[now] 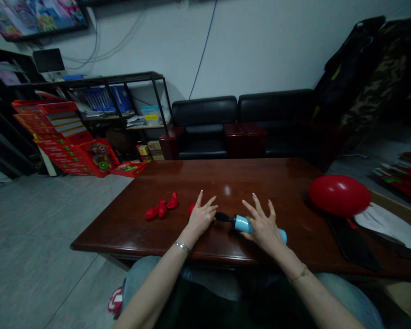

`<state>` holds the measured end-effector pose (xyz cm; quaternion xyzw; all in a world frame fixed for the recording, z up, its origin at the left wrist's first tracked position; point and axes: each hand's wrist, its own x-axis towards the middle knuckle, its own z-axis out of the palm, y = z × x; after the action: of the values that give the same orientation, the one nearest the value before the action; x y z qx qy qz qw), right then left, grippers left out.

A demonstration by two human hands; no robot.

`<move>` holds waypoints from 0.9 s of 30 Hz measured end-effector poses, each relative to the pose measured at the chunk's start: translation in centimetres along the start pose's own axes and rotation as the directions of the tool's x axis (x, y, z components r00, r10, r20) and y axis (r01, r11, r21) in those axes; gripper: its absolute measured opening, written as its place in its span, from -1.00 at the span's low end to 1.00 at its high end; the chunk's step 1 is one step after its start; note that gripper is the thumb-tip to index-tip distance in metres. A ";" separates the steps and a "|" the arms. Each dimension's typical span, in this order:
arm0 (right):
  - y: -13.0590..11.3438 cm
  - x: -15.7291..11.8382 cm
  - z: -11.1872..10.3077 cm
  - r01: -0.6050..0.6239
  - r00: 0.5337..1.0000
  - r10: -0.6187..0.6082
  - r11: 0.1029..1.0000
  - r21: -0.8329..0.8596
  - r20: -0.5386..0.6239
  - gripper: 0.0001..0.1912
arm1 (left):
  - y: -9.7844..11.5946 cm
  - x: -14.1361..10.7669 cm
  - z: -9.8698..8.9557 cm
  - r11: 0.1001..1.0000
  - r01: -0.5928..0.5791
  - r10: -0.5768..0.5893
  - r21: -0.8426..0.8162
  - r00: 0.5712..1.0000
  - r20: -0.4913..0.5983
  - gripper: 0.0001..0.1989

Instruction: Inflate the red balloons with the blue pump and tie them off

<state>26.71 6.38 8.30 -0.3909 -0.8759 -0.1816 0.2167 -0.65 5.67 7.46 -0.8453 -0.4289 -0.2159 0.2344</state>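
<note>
My left hand (pixel 202 218) is over the table with its fingers spread. Just behind it a small red balloon (pixel 192 209) shows, mostly hidden by the hand. The fingers of my right hand (pixel 263 224) are stretched apart too, and the palm lies over a light blue cylinder (pixel 241 223), which looks like a balloon pump. Its black end (pixel 223 217) points left, close to my left fingertips. Part of the cylinder is hidden under the right hand. Left of my hands lie several limp red balloons (pixel 162 208). An inflated red balloon (pixel 339 195) rests at the right.
The brown wooden table (pixel 130 224) has a black flat object (pixel 354 242) and white sheet (pixel 392 226) at its right side. Black sofas (pixel 205 112) stand beyond. Stacked red boxes (pixel 65 141) and a shelf (pixel 137 77) are at the left.
</note>
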 end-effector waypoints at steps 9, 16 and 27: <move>-0.7 0.0 0.7 -0.030 1.000 0.030 0.999 0.027 -0.009 -0.69 | -1.2 -1.0 -0.4 0.998 0.062 -0.063 0.024 0.998 0.017 -0.81; 2.4 -2.7 0.7 -0.048 0.999 0.047 0.998 0.044 0.019 -0.62 | -4.0 -2.2 -0.8 0.997 0.081 -0.082 0.011 0.996 0.042 -0.85; 1.4 -1.6 0.0 -0.029 0.999 0.029 0.999 0.017 0.019 -0.70 | -1.3 -0.7 -1.0 0.997 0.071 -0.071 -0.010 0.997 0.019 -0.86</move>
<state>28.75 6.28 7.71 -0.4034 -0.8736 -0.1672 0.2147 -2.22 5.30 8.14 -0.8327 -0.4596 -0.2185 0.2181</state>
